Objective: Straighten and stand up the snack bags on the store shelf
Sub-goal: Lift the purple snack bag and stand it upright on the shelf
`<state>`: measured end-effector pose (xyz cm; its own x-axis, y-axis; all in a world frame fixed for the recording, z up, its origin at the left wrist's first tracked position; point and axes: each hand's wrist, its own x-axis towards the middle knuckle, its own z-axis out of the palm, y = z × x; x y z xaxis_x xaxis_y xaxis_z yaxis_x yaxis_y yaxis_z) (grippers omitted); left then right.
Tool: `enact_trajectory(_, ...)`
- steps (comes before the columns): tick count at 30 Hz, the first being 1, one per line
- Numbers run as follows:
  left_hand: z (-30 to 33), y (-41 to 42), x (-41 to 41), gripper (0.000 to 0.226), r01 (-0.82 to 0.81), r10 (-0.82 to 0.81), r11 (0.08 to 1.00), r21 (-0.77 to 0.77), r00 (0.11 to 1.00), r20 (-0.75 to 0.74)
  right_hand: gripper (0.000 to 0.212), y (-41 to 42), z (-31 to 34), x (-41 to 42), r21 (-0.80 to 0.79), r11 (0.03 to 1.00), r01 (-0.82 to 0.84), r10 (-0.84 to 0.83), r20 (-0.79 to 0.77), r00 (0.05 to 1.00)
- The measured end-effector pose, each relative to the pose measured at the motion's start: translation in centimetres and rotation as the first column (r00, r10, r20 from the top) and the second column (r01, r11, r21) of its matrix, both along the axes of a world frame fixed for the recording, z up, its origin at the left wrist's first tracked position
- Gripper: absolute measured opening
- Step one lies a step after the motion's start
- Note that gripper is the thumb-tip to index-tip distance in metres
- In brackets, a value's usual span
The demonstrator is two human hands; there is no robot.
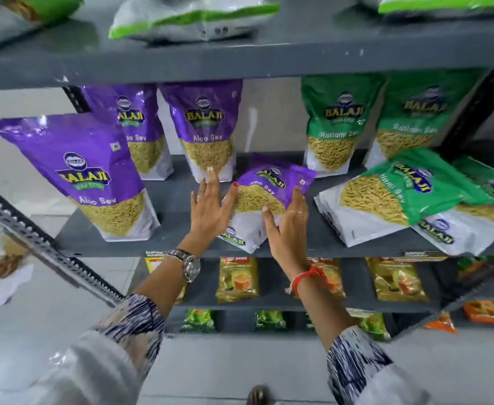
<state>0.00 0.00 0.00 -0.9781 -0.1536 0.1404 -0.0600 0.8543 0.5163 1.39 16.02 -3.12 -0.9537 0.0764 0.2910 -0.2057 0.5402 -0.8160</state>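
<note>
A purple Aloo Sev bag lies flat and skewed on the grey middle shelf. My left hand rests against its left edge with fingers spread, thumb on the bag. My right hand presses on its right side, thumb across the front. Three purple bags stand upright: one at the front left, two at the back. Two green Ratlami Sev bags stand at the back right. Two more green bags lie toppled at the right.
The shelf above carries white-and-green bags lying flat. Lower shelves hold yellow packets, green packets and orange packets. A slotted metal upright runs diagonally at the left. Grey floor lies below.
</note>
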Motion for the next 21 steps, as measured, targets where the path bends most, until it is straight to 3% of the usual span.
enact_trajectory(2,-0.4,-0.8,-1.8,0.080,-0.112,0.080,0.980,0.166,0.979,0.188,0.040,-1.1,-0.8,-1.1,-0.120,0.992,0.039,-0.042,-0.022,0.999)
enact_trajectory(4,-1.1,-2.1,-4.2,0.060,-0.273,0.115,0.878,0.393,0.917,0.381,0.027,-1.8,-1.5,-2.0,-0.339,0.934,0.111,-0.097,0.057,0.994)
enact_trajectory(5,-1.4,-2.6,-5.3,0.047,-0.354,0.085,0.756,0.551,0.887,0.454,0.032,-2.1,-1.3,-2.5,-0.496,0.847,0.189,-0.111,0.182,0.977)
enact_trajectory(6,-1.9,-3.2,-6.3,0.035,-0.403,0.030,0.609,0.683,0.873,0.487,0.037,-2.2,-1.6,-3.3,-0.580,0.760,0.295,-0.114,0.327,0.938)
enact_trajectory(7,-2.9,-4.1,-7.3,0.026,-0.414,0.000,0.522,0.746,0.874,0.485,0.036,-2.3,-2.1,-4.1,-0.606,0.690,0.397,-0.119,0.446,0.887)
enact_trajectory(10,-5.4,-5.8,-8.7,0.014,-0.362,-0.048,0.514,0.778,0.893,0.447,0.008,-2.1,-3.3,-5.8,-0.599,0.612,0.517,-0.113,0.581,0.806)
enact_trajectory(13,-4.8,-5.5,-8.3,0.009,-0.337,-0.091,0.477,0.812,0.900,0.427,0.023,-1.7,-3.8,-6.4,-0.623,0.559,0.547,-0.090,0.610,0.787)
enact_trajectory(17,-4.0,-4.5,-6.6,0.012,-0.331,-0.084,0.447,0.831,0.909,0.407,0.008,-0.9,-3.7,-6.0,-0.660,0.547,0.515,0.005,0.618,0.786)
enact_trajectory(21,-3.3,-3.8,-5.3,0.013,-0.364,-0.059,0.353,0.862,0.911,0.409,0.019,0.3,-2.5,-4.2,-0.707,0.515,0.486,-0.016,0.558,0.829)
